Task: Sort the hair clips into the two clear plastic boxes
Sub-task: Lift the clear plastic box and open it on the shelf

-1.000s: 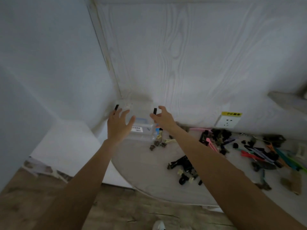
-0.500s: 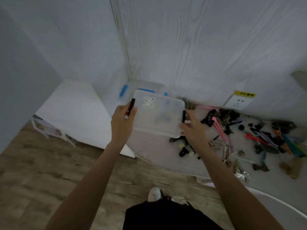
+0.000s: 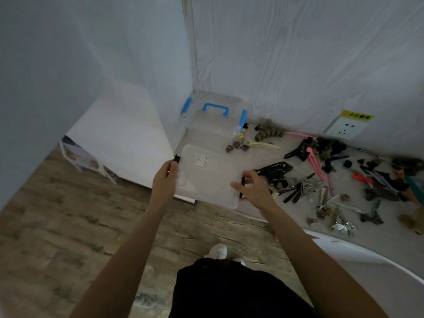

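A clear plastic box with black latches [image 3: 207, 177] and a small sticker on its lid is held between both hands over the table's near left edge. My left hand [image 3: 164, 179] grips its left side at the latch. My right hand [image 3: 253, 189] grips its right side at the other latch. A second clear box with a blue handle and blue latches [image 3: 214, 117] stands in the back corner against the wall. Several hair clips [image 3: 316, 177], black, pink, yellow, green and silver, lie scattered across the table to the right.
The grey table [image 3: 286, 216] has a curved white front edge. A wall socket [image 3: 347, 128] sits on the wall behind the clips. A white low surface [image 3: 119, 134] lies left of the table. Wood floor and my shoe [image 3: 218, 251] are below.
Both hands took the black-latched box from on top of the blue-handled box and carried it toward me to the table's near edge. The view tilted downward.
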The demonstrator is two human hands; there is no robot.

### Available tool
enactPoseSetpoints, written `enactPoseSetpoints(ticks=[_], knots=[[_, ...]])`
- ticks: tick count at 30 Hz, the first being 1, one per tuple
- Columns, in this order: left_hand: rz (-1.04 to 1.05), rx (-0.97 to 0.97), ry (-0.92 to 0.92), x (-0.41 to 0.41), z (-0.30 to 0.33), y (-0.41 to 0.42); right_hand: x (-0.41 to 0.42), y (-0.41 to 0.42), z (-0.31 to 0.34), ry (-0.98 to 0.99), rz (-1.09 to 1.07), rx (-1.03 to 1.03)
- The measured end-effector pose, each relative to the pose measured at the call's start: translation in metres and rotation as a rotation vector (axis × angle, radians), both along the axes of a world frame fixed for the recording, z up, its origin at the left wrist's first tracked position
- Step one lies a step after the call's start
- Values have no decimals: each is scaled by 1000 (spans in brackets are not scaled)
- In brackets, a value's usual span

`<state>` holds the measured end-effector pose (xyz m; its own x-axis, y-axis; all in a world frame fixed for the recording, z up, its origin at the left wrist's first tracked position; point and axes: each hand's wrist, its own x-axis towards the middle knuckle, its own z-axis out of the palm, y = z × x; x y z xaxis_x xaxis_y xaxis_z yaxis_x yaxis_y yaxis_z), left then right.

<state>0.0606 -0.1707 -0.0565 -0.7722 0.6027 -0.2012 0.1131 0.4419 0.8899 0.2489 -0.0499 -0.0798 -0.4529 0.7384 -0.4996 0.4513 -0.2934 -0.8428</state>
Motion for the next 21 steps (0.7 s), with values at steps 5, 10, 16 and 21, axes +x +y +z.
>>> enactPoseSetpoints(ticks=[5, 10, 16, 21], knots=[[2, 25, 61, -4, 4, 3, -6, 3, 9, -121, 9, 362], [48, 69, 32, -6, 4, 9, -14, 4, 22, -201, 35, 560], [161, 76, -58, -10, -10, 11, -28, -4, 31, -104, -28, 489], [156, 116, -152, -17, -16, 7, -25, 3, 44, 339, -185, 111]])
